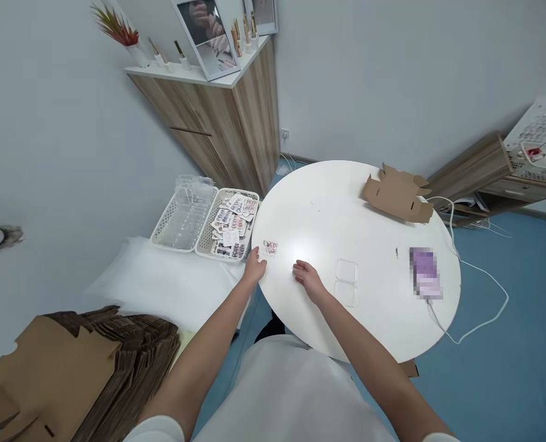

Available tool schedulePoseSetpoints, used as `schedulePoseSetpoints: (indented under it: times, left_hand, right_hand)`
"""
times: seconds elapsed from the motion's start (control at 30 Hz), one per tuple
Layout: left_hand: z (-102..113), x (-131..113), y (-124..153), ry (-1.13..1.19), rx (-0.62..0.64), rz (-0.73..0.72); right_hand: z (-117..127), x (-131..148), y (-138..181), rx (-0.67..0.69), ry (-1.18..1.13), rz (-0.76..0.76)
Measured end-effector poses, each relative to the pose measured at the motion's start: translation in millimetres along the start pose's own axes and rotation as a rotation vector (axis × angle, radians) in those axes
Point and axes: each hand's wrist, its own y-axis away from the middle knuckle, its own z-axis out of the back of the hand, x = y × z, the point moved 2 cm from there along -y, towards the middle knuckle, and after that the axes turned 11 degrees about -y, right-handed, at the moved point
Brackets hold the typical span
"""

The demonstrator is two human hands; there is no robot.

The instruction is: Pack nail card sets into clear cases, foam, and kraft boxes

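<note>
At the surface's [319, 202] left edge, your left hand [254, 266] adjoins the card [270, 247]; any grip is unclear. Likely step: card handling; next move calls for an edge pinch. Your empty right hand [308, 279] hangs half-open near the clear case [346, 282].

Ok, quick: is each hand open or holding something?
Left hand: open, beside the printed card; contact can't be told.
Right hand: loosely open, holding nothing visible.

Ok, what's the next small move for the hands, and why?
I'd probably have the left hand pick up the small printed card and bring it toward the clear case. That hand is right by the card's edge, the case lies open on the table, and the right hand seems to hold nothing.
</note>
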Motion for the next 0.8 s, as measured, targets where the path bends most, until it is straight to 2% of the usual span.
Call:
schedulePoseSetpoints:
  times: [0.13, 0.27, 0.53, 0.73, 0.8]
  left_hand:
    - [2.1, 0.7, -18.2, 0.004, 0.065, 0.006]
    - [3.3, 2.3, -23.1, 0.025, 0.147, 0.017]
    - [6.9, 0.0, -22.1, 0.062, 0.302, 0.049]
    - [11.8, -2.5, -27.9, 0.089, 0.316, 0.077]
    - [11.8, -3.0, -29.6, 0.1, 0.337, 0.087]
  right_hand:
    - [-37.8, -2.8, -31.4, -0.024, -0.07, -0.024]
    - [-57.6, -5.4, -41.9, -0.026, -0.109, -0.028]
    - [-67.7, -6.3, -45.7, -0.069, -0.108, -0.03]
    - [-67.9, -5.7, -51.5, -0.142, -0.091, -0.039]
    - [-68.2, -5.6, -54.2, -0.171, -0.029, 0.015]
